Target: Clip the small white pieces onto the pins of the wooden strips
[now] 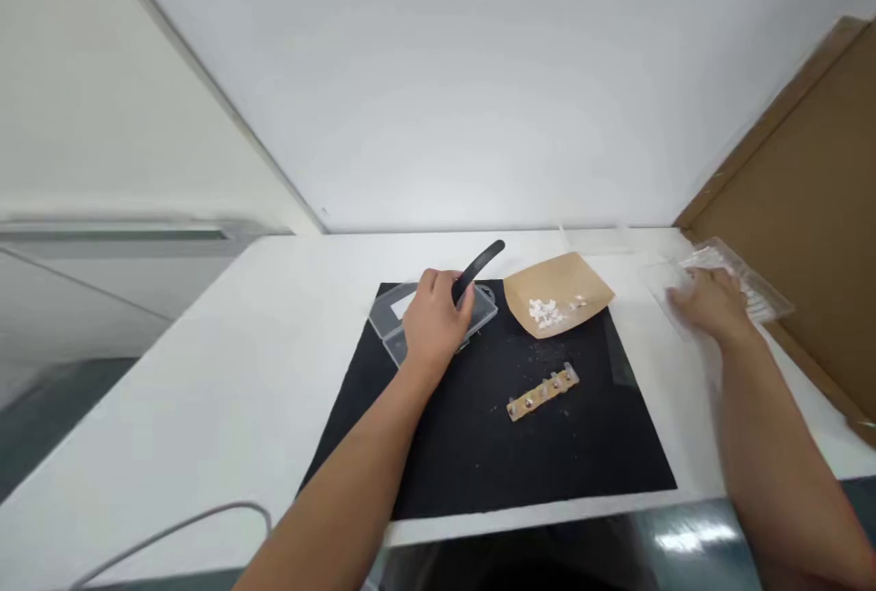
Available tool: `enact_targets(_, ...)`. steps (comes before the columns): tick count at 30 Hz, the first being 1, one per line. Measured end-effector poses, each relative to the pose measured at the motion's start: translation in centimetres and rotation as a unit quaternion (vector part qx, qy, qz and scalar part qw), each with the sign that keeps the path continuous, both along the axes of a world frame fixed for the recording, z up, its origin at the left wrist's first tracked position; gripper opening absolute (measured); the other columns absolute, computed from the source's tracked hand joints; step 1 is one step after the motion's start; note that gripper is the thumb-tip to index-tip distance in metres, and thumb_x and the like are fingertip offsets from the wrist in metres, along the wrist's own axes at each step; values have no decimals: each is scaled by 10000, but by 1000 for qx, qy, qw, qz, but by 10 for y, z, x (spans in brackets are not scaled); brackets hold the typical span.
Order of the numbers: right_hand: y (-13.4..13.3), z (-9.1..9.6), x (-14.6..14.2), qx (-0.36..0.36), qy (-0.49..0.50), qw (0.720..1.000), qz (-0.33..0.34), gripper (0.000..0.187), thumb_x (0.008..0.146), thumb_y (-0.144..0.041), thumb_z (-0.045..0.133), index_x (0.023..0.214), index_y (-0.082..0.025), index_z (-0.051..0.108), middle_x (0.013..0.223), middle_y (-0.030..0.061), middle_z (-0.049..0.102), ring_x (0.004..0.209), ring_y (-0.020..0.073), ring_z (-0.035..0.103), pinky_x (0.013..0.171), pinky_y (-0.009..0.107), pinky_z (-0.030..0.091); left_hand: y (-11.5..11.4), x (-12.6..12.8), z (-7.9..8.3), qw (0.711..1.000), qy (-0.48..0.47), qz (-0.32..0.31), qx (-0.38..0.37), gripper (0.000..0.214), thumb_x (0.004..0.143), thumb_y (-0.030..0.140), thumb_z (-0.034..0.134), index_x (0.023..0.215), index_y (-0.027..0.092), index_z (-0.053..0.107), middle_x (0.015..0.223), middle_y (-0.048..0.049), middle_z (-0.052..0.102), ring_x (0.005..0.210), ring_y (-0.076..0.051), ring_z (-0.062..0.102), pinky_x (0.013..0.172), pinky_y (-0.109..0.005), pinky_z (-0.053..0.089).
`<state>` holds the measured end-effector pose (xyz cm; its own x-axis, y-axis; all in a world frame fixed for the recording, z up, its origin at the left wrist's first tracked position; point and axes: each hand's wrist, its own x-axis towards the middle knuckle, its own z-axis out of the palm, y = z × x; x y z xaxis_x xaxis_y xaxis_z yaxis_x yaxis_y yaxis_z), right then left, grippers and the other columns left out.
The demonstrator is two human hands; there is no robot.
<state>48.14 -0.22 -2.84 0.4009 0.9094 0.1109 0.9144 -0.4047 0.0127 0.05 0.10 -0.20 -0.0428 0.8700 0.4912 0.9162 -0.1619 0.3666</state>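
Note:
My left hand (436,313) is closed around a tool with a curved black handle (483,264); its working end is hidden by the hand. Beneath that hand, a clear plastic case (391,319) with a white label lies on a black mat (540,468). On the right, my right hand (715,304) has its fingers curled on a clear plastic package (765,297) with white contents, slightly blurred. Between the hands sits a brown paper tray (557,276) holding small white pieces (546,313). A short tan strip (543,392) with several small metal and clear parts rests on the mat.
The white table (219,390) meets a white wall (479,117) at the back. A brown cardboard panel (814,208) stands along the right side. A grey cable (205,513) crosses the table's front left. Small crumbs are scattered on the mat.

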Motion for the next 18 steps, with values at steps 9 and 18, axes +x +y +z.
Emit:
enact_targets(9, 1, 0, 2, 50, 15, 998, 25, 588, 989, -554, 523, 1443, -183, 571, 1365, 193, 615, 1305, 357, 515, 1056, 430, 370, 1, 0, -2, 1000, -15, -4, -3, 200, 1014, 378, 625, 1133, 226, 680, 1121, -84, 700, 1007, -264, 692, 737, -338, 519)
enact_targets(18, -9, 20, 27, 156, -5, 986, -64, 442, 997, -437, 457, 1291, -167, 647, 1227, 167, 684, 1160, 316, 560, 1014, 423, 407, 1, -2, -5, 999, -24, -18, 20, 211, 1008, 396, 607, 1096, 221, 684, 1087, -80, 704, 961, -257, 683, 698, -343, 484)
